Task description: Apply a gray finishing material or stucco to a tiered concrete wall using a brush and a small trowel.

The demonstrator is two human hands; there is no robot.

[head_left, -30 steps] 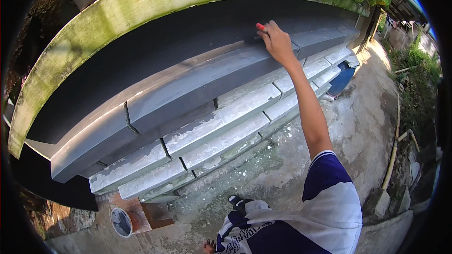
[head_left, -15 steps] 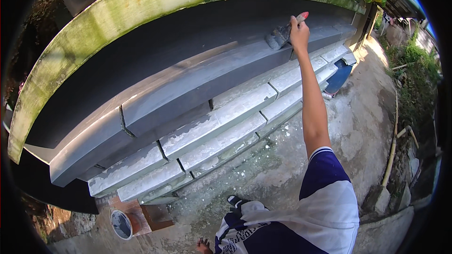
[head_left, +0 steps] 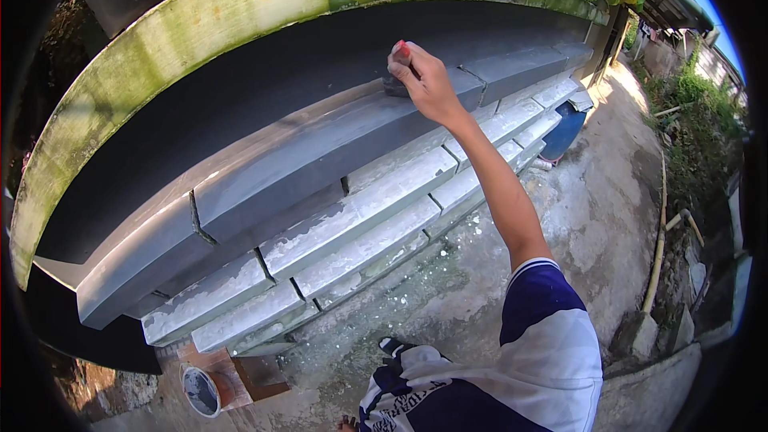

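My right hand (head_left: 424,80) is stretched out to the wall and grips a paintbrush with a red handle (head_left: 400,52). Its dark bristles (head_left: 394,88) press on the grey-painted ledge (head_left: 320,152) of the wall, just below the dark grey band (head_left: 264,88). My arm runs up from the lower right in a blue and white sleeve (head_left: 544,312). My left hand is out of view.
A small paint pot (head_left: 200,390) stands on a brown board at the wall's foot, lower left. Pale stepped mouldings (head_left: 360,216) run below the ledge. A blue bin (head_left: 566,130) sits far right by the wall. The ground is rough concrete (head_left: 592,216), with my foot (head_left: 392,346) below.
My right hand has brought the brush down and leftward from the upper dark band onto the grey ledge. The view has shifted slightly.
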